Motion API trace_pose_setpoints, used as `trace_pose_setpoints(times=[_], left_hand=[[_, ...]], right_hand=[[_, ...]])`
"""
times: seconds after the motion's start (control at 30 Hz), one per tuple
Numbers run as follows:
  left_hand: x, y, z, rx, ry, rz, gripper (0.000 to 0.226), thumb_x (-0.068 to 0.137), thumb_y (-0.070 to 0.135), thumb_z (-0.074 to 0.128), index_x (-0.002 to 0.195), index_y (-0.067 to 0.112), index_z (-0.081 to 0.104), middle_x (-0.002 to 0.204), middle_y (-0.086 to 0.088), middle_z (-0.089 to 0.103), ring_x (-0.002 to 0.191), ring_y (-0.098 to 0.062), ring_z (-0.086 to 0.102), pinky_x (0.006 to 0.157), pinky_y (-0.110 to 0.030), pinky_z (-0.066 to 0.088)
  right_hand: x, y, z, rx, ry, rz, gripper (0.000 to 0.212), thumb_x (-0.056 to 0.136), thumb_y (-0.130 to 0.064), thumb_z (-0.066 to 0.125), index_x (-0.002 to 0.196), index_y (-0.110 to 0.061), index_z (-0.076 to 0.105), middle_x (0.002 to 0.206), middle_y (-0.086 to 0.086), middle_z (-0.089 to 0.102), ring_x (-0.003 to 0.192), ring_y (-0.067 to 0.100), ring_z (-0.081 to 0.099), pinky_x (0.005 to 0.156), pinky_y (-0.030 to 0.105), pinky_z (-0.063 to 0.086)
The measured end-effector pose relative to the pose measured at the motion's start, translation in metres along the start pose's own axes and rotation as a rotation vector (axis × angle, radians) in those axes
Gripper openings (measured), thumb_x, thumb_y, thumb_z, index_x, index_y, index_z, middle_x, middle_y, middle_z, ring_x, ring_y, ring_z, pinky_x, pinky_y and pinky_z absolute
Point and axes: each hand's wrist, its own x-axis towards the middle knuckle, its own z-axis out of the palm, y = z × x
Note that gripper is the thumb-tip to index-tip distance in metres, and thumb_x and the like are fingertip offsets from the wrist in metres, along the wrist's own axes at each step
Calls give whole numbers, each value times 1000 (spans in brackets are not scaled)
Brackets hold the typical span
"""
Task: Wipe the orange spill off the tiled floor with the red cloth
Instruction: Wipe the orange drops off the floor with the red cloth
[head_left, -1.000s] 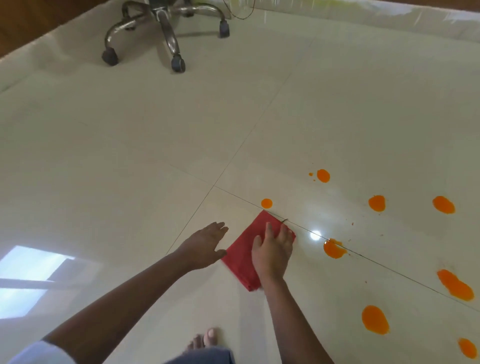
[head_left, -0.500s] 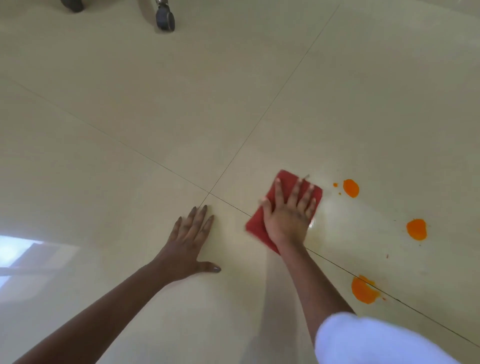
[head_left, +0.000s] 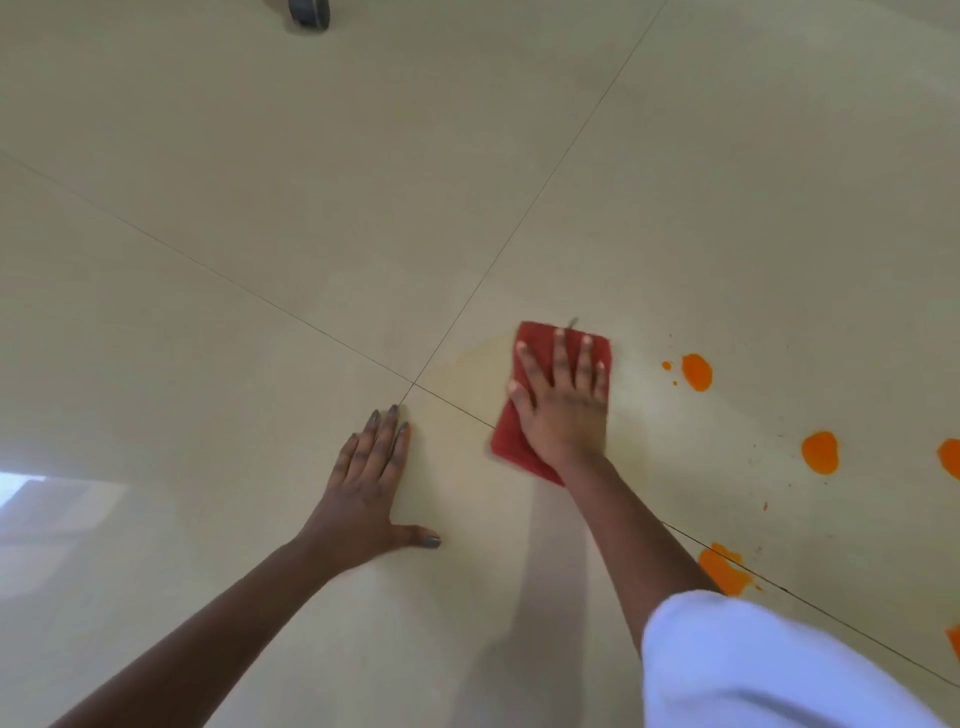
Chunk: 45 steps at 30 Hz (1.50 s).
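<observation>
Red cloth (head_left: 511, 441) lies flat on tiled floor (head_left: 311, 182) under R hand (head_left: 563, 415), fingers (head_left: 560, 358) straight, pressing (L hand (head_left: 366, 493) splayed, bracing). Sweep right w/ even pressure thru orange spill (head_left: 696, 371) blobs, avoid smearing.

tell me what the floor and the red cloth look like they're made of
Floor: looks like glazed or polished tile, cream and glossy; thin joint lines cross it and it shows a bright reflection. Cloth: probably soft fabric, matte red; it lies flat without shine, weave too blurred to tell.
</observation>
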Motion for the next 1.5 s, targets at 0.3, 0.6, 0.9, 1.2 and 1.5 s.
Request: trace_pose_setpoints(times=[0.3, 0.6, 0.9, 1.2, 1.5], left_hand=[[-2, -1, -31, 61, -97, -5, 123, 63, 87, 38, 144, 14, -20, 147, -4, -36, 137, -23, -33, 114, -38, -15], [57, -25, -57, 118, -61, -20, 123, 59, 91, 27, 141, 16, -26, 145, -5, -42, 134, -24, -39, 112, -43, -17], [82, -53, -36, 30, 34, -48, 128, 50, 100, 22, 139, 22, -28, 149, 0, -37, 136, -17, -37, 111, -42, -17], [83, -53, -59, 5, 66, -154, 133, 43, 100, 16, 137, 18, -29, 147, -2, -38, 134, -17, -39, 110, -38, -21], [92, -55, -57, -17, 90, -162, 133, 45, 100, 20, 140, 18, -24, 149, 0, -34, 136, -14, -37, 111, -35, -22]], right_hand=[[-46, -29, -11, 98, -258, 33, 51, 96, -53, 7, 145, -45, -9, 156, -3, -23, 138, 33, -30, 109, 50, -17], [-40, -37, -1, 79, -103, 77, 53, 95, -52, 10, 145, -42, -1, 158, 4, -5, 143, 38, -7, 112, 54, -6], [121, -15, -16, 61, -4, 128, 51, 98, -49, 13, 147, -43, 1, 160, 3, -3, 144, 34, -9, 114, 53, -2], [32, -16, 0, 59, 72, -209, 50, 93, -48, 29, 142, -44, 28, 155, 0, 25, 142, 33, 22, 112, 55, 22], [118, -99, -6, 65, -5, -417, 49, 97, -48, 16, 146, -44, 13, 159, 0, 6, 145, 31, -4, 115, 54, -3]])
